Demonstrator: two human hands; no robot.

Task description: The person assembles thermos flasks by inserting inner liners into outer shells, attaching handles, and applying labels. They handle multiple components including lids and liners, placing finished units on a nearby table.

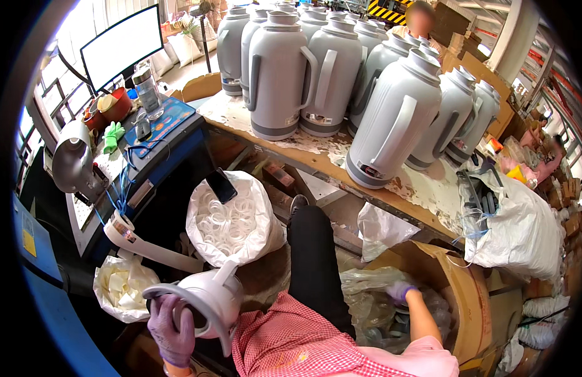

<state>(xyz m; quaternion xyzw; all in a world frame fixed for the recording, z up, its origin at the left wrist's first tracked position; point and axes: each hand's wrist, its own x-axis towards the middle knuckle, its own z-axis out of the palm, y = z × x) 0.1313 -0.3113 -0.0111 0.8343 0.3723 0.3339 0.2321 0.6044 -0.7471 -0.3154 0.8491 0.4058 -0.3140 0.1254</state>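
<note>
A light grey thermos jug body (pixel 215 298) lies tilted at my lap, its dark grey rim turned toward the left. My left hand (pixel 171 330), in a purple glove, is closed on that rim. On the right, my right hand (pixel 401 292), also gloved, reaches into a clear plastic bag (pixel 366 295) inside an open cardboard box (pixel 470 295). Grey parts show dimly through the plastic there. The fingers of this hand are mostly hidden, so their grip does not show.
Several grey thermos jugs (pixel 278 75) stand on the worn workbench (pixel 316 151). A white sack of clear rings (pixel 225 220) bears a black phone (pixel 221 186). At left are a monitor (pixel 122 49) and a blue-sided bench (pixel 171 160). A person (pixel 420 25) is beyond the jugs.
</note>
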